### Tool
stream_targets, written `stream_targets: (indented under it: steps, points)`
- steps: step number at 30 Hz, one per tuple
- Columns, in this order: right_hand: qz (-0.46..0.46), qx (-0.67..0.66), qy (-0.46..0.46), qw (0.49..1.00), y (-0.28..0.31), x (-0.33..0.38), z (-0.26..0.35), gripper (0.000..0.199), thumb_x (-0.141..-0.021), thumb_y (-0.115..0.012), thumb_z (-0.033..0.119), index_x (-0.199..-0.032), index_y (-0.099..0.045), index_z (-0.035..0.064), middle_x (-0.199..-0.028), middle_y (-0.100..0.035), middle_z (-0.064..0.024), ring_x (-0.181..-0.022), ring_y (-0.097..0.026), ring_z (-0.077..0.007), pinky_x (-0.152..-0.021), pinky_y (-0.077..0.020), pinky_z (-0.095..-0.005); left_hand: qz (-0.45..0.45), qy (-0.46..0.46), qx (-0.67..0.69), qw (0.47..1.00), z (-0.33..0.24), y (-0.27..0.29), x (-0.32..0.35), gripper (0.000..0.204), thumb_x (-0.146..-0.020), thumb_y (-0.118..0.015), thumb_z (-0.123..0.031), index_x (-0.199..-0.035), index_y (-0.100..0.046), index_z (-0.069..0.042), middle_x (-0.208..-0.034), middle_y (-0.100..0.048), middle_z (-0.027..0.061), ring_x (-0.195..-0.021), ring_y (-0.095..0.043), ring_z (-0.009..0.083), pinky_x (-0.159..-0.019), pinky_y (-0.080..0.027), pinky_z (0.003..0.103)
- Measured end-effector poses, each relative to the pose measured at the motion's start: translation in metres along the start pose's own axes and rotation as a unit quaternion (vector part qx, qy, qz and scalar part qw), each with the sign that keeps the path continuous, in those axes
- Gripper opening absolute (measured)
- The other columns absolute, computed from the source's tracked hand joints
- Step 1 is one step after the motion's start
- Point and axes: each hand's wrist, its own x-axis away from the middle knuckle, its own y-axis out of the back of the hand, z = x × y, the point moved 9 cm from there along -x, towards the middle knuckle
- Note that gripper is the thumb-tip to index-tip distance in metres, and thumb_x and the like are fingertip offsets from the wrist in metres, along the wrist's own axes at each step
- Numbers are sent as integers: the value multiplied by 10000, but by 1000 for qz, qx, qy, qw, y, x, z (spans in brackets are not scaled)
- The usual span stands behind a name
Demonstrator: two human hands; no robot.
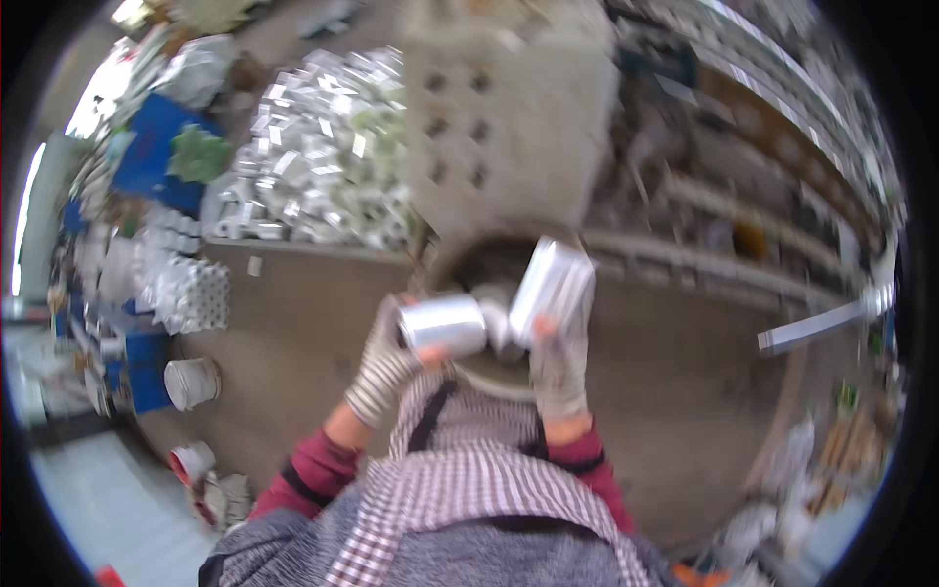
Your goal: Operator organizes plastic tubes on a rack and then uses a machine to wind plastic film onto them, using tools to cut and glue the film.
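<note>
Silvery metal pieces are in both gloved hands, the left hand [383, 364] grasping a shiny cylinder [445, 325] and the right hand [559, 360] a ribbed block [553, 286] above a round basin [489, 269], while a large heap of similar parts [323, 147] lies well apart, seemingly unhandled.

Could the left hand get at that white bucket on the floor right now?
Probably not as things stand: the left hand is already shut on a shiny metal piece at chest height, and the white bucket sits apart, far out to the left on the floor.
</note>
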Motion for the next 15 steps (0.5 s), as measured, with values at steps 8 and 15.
stream_targets:
  steps: [8,15]
  points:
    - [165,8,-348,923,-92,41,-74,609,-773,-687,271,-1269,-455,7,-1122,-554,-58,-1009,-554,-156,-854,-460,-287,-137,71,342,927,24,84,51,683,-673,-708,-308,-1233,-428,-35,-1155,-528,112,-1061,-557,282,-906,-483,414]
    - [170,-41,-224,959,-248,-170,-128,470,-874,-614,173,-1282,-403,72,-1193,-496,-72,-1093,-487,-145,-895,-435,-332,-178,-212,326,904,-46,279,-196,695,-888,-496,-499,-1404,-294,-79,-1423,-342,86,-1303,-337,229,-1034,-334,364]
